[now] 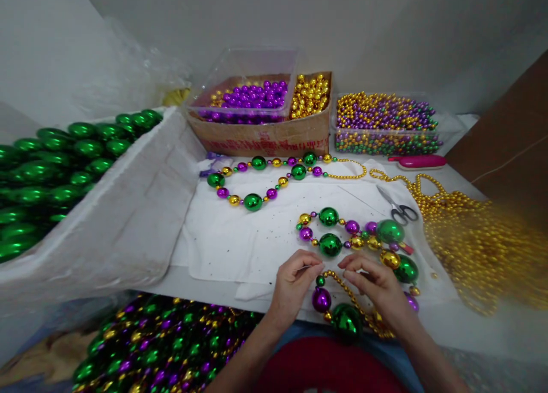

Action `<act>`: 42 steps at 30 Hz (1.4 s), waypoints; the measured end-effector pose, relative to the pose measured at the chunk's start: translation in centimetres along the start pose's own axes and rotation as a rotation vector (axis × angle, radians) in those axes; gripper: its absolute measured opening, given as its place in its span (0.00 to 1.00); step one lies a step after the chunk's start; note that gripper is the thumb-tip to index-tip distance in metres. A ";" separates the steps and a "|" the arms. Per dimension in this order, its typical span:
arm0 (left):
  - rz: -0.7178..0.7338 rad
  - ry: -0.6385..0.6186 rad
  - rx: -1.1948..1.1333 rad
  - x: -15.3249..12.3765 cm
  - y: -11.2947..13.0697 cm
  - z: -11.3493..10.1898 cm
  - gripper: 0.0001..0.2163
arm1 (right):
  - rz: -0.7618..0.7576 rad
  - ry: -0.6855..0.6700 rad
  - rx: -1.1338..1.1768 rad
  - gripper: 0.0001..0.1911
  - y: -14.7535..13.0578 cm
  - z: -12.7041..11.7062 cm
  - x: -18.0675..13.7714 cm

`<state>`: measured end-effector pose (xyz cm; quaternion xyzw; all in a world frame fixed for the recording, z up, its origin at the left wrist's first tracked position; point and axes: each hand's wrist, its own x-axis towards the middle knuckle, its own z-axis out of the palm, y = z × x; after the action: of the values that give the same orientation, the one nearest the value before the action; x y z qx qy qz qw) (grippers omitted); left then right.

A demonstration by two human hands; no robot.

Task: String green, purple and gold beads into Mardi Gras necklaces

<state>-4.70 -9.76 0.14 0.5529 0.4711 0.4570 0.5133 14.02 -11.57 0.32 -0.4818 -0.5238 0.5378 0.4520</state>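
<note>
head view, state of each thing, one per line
Left hand, fingertips pinched
Right hand, fingertips pinched
Lower bead string, lying curved
Scissors, lying flat, blades seemingly closed
Cardboard box, open, gold beads inside
Clear tray, holding purple beads
Clear bin, holding mixed beads
White box, open, holding green beads
Gold bead strands, heaped
White cloth, spread, specked

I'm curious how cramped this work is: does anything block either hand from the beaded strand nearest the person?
Nothing visible does: the left hand and right hand are both right by the beaded strand, with no other object between. The scissors lie beyond the hands, toward the right.
</note>
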 end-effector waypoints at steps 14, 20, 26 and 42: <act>-0.419 -0.171 -1.042 -2.0 1.5 -1.0 0.10 | 0.345 -0.067 1.129 0.12 -1.1 2.4 -1.2; -0.497 -0.120 -0.976 -2.3 1.6 -1.1 0.12 | 0.275 -0.067 0.834 0.14 -1.1 2.6 -2.5; -0.440 -0.149 -0.862 -2.7 2.4 -1.4 0.12 | 0.293 -0.058 0.743 0.15 -1.4 2.6 -2.8; -0.401 -0.143 -0.760 -2.1 1.1 -1.6 0.13 | 0.350 -0.023 0.826 0.15 -0.3 2.1 -1.7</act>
<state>-6.55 -11.68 1.29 0.2526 0.3306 0.4498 0.7903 12.15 -13.47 0.68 -0.3364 -0.1806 0.7755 0.5029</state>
